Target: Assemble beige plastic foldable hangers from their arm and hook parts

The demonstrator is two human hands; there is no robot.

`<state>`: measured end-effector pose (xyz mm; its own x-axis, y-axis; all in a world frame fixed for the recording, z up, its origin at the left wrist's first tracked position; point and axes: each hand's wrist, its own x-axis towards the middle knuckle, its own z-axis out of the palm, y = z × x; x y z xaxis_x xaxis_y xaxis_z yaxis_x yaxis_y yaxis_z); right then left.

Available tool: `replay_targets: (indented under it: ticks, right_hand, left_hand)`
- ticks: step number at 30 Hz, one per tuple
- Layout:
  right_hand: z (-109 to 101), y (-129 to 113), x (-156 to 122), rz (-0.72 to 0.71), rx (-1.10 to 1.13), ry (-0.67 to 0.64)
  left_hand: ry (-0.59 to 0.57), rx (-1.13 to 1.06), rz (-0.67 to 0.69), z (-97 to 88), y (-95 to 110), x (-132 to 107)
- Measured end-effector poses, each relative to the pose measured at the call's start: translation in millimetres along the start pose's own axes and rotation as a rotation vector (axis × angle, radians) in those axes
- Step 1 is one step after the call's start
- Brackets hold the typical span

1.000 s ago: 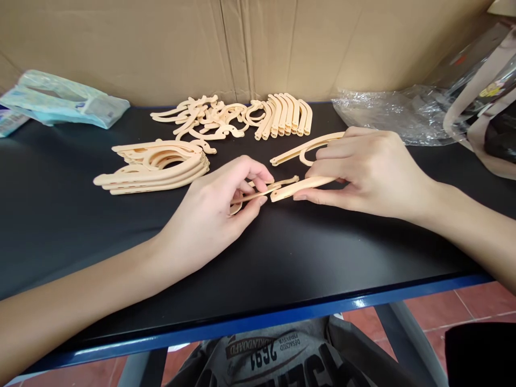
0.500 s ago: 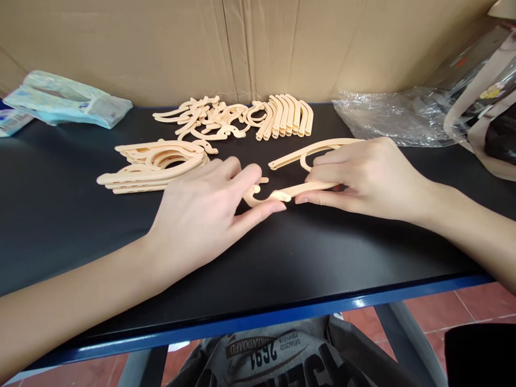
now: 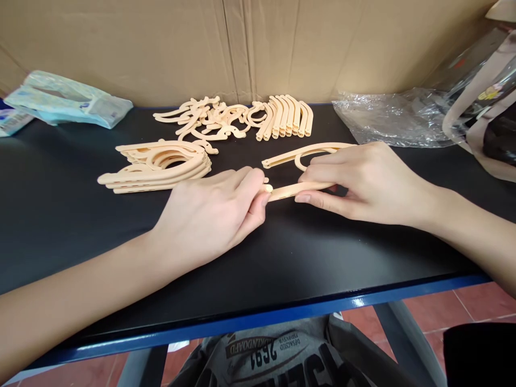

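Note:
A cream plastic folding hanger (image 3: 284,192) is held between my two hands above the table. My right hand (image 3: 363,180) grips it from the right, thumb in front and fingers behind. One hanger arm slants up behind those fingers, with a curved hook piece (image 3: 299,161) below it. My left hand (image 3: 217,207) pinches a small cream hanger piece (image 3: 267,188) at the left end of the front arm; most of this piece is hidden by the fingers. Just behind my left hand lies a stack of folded hangers (image 3: 161,169).
Loose hanger hooks (image 3: 217,118) and a row of curved hanger arms (image 3: 288,115) lie at the back of the black table (image 3: 306,247). A pale blue packet (image 3: 72,99) is at left, clear plastic wrap (image 3: 387,118) at right. Cardboard (image 3: 161,48) stands behind.
My left fingers have closed further over the small piece, now largely covered and against the front arm. The hanger in my right hand has shifted slightly left.

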<state>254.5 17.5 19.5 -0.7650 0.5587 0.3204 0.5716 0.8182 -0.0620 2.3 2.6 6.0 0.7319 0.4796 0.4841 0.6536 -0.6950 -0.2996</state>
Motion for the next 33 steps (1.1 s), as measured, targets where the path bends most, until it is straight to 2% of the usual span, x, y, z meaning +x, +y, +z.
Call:
replay_targets:
  ticks: [4, 9, 21, 33]
  right_hand:
    - [-0.3, -2.3, 0.9, -0.022, 0.065, -0.038]
    - [2.3, -3.3, 0.5, -0.049, 0.074, -0.041]
    - [5.4, 3.0, 1.1, -0.129, 0.067, 0.076]
    - [4.4, 3.4, 0.6, -0.149, 0.054, 0.130]
  left_hand:
    - [-0.101, -0.131, -0.072, -0.6, 1.0, -1.5]
    - [-0.148, -0.226, -0.048, 1.9, 1.0, -3.1]
    - [-0.117, -0.272, -0.063, 2.4, -1.3, -3.2]
    - [-0.096, -0.180, -0.040, 4.2, 0.0, -5.2]
